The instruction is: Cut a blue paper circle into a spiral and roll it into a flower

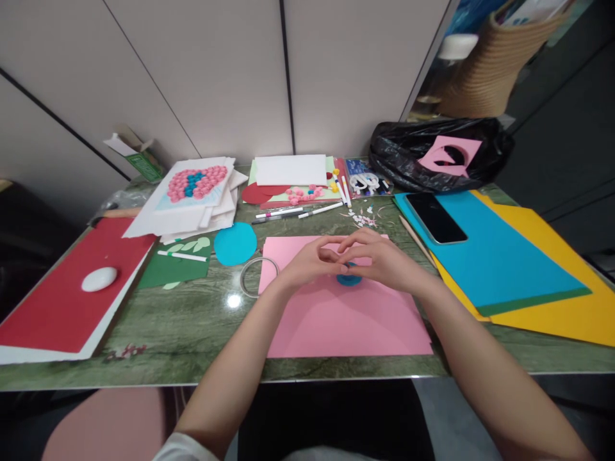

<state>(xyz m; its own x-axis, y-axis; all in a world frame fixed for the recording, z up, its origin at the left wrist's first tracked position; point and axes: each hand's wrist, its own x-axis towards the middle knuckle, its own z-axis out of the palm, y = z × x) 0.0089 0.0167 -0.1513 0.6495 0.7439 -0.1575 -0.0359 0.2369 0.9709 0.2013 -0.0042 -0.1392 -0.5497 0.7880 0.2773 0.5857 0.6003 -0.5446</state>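
Note:
Over the stacked pink paper sheets (346,326), my left hand (312,261) and my right hand (387,259) meet fingertip to fingertip. Their bent fingers and thumbs close around a small blue round piece (349,280). Part of that piece is covered by the fingers, so its exact kind is hard to make out. A grey ring (243,282) overlaps the left edge of the pink sheets, near my left wrist. Left of the pink sheets is a flat blue paper disc (235,244).
On the left lie red paper (62,301) with a white oval object (99,279) and a pink-and-blue heart picture (196,184). Pens (321,210) and paper scraps (364,219) lie behind my hands. Rightward are blue paper (504,256), a phone (436,218) and a black bag (398,153).

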